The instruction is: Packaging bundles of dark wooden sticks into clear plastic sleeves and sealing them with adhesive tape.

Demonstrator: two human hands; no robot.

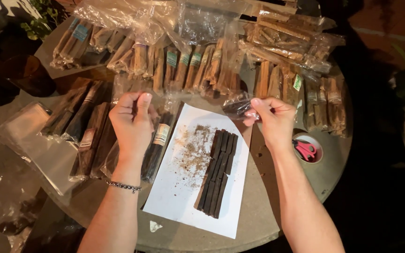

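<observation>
Dim ground and a few leaves surround a round grey table (258,220) crowded with bagged wood sticks. Near its middle lies a white sheet of paper (179,197) dusted with brown crumbs (194,152), and on its right half sits a neat row of dark sticks (219,172) running from near to far.

Above the far edge of the sheet, both hands hold up a clear plastic bag (183,100). The right hand (273,119) pinches the bag's right end between thumb and fingertips, fingers together on the film; a dark bundle (236,107) sits inside the bag just left of those fingertips, touching them through the plastic. The left hand (132,119) is curled into a loose fist, its thumb and bent fingers closed on the bag's left end, though the film there is hard to make out. A beaded bracelet (124,187) circles the left wrist.

Just right of the left hand, a bagged pack of dark sticks with a label (158,140) lies on the table. Further left are more dark packs (83,122); paler packs (188,65) fill the far side. Red-handled scissors (304,149) rest in a small round container at the right.
</observation>
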